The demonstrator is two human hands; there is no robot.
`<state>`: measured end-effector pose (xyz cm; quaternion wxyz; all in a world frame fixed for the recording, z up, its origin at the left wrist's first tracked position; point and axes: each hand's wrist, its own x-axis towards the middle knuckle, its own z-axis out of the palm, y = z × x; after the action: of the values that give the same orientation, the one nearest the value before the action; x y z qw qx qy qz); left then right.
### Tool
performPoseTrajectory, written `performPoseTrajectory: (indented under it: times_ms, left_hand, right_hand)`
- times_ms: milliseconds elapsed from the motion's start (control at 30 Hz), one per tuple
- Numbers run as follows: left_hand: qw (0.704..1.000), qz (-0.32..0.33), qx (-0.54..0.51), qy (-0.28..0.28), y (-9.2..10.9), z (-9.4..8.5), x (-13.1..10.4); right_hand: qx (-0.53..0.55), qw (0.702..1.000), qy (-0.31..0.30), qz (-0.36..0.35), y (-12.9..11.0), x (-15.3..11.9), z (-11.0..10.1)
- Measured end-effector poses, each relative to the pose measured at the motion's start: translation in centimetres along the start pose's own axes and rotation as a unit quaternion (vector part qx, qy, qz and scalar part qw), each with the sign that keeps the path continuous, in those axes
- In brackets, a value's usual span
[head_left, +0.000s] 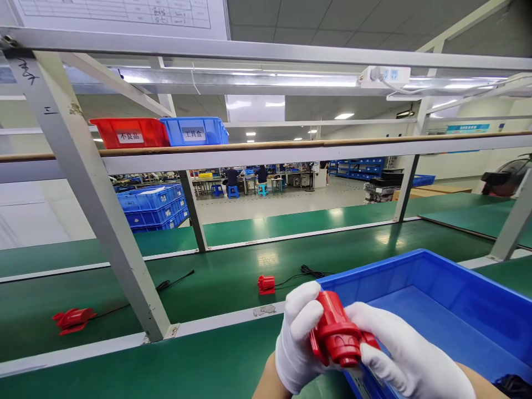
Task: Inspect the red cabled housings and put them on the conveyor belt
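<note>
- Red fitting (334,332): held up between both gloved hands, in front of the near corner of the blue crate; its left flank and right-hand flange are partly covered by fingers.
- Left hand (297,338): curled closed round the fitting's left side; thumb not clearly distinguishable.
- Right hand (409,354): closed on the flange, thumb below and forefinger along the top; remaining fingers hidden.
- Blue crate (453,280): just beside and behind the right hand, cut off at right. Black cable (513,386) in its lower corner is only partly in sight; what it joins I cannot tell.
- Green counter (199,357): beyond the near rail lies a second red unit (266,285), its black lead (313,271) disappearing behind the crate.
- Third red unit (75,320): farther left; its lead passes behind the metal post (112,221).
- Shelf above: red bin (149,127) and blue bin (197,127) touching, labels facing out, contents hidden.
- Posted sheet (124,15): cropped at the top, handwriting unreadable.
- Background: seated people (261,175), too small for detail.
</note>
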<state>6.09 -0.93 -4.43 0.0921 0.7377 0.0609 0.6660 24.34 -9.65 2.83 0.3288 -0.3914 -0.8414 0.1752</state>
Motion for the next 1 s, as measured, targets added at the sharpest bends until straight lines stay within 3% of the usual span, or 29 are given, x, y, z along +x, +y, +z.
performPoseTrajectory:
  times_ms: [100,167,267,367,433,567,733,867,1000]
  left_hand:
    - [0.999,-0.048,-0.005,0.0,0.3,0.0,-0.1]
    - [0.996,-0.093,-0.011,-0.006,0.7,0.1,0.1]
    - [0.988,-0.132,-0.066,-0.047,1.5,0.3,0.6]
    - [0.973,-0.189,-0.119,-0.056,2.1,0.1,1.5]
    - [0.954,-0.257,-0.134,-0.076,2.4,-0.3,2.2]
    - [0.895,-0.367,-0.205,-0.147,2.9,-0.8,3.6]
    - [0.834,-0.43,-0.31,-0.154,2.5,-0.5,4.0]
    - [0.837,-0.407,-0.322,-0.172,1.7,-0.4,3.6]
    - [0.855,-0.426,-0.261,-0.138,-0.1,-0.5,3.0]
  right_hand:
    - [-0.058,0.995,0.007,-0.086,0.3,-0.1,-0.5]
    - [-0.048,0.995,0.006,-0.091,0.6,-0.2,-0.6]
    - [0.045,0.999,0.0,-0.004,1.0,-0.3,-0.6]
    - [0.167,0.98,0.056,0.091,1.3,-0.3,-0.5]
    - [0.277,0.946,0.104,0.13,1.4,-0.2,-0.3]
    - [0.491,0.836,0.15,0.195,1.9,0.3,0.3]
    - [0.576,0.754,0.185,0.256,2.9,0.9,0.6]
    - [0.598,0.727,0.21,0.265,3.1,1.0,-0.3]
    - [0.588,0.707,0.304,0.248,2.9,1.1,-2.1]
